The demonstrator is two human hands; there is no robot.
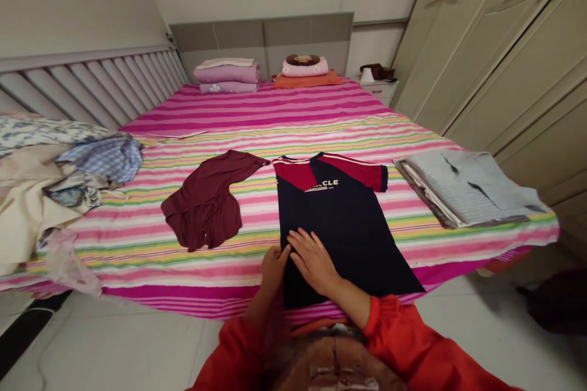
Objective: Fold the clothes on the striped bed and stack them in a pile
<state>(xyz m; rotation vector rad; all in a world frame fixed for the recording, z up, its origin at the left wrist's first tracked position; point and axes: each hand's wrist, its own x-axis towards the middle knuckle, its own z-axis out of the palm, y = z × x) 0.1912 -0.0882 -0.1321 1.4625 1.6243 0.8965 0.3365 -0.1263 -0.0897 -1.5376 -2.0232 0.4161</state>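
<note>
A dark navy T-shirt (346, 238) with red shoulders, white stripes and pale chest lettering lies on the bed. Its left side is folded inward, with the red sleeve lying across the chest and covering part of the lettering. My right hand (315, 261) rests flat on the shirt near its left edge, fingers stretched out. At that same edge my left hand (273, 270) is closed, with the thumb against the fabric; its other fingertips are partly hidden. A crumpled maroon garment (206, 201) lies left of the shirt.
Folded clothes with a light grey garment (458, 186) on top lie at the right. Loose clothes (101, 159) are heaped at the left. Folded bedding (229, 75) and a pink-and-orange pile (307, 79) sit by the headboard (238, 36). Wardrobe doors (477, 43) line the right.
</note>
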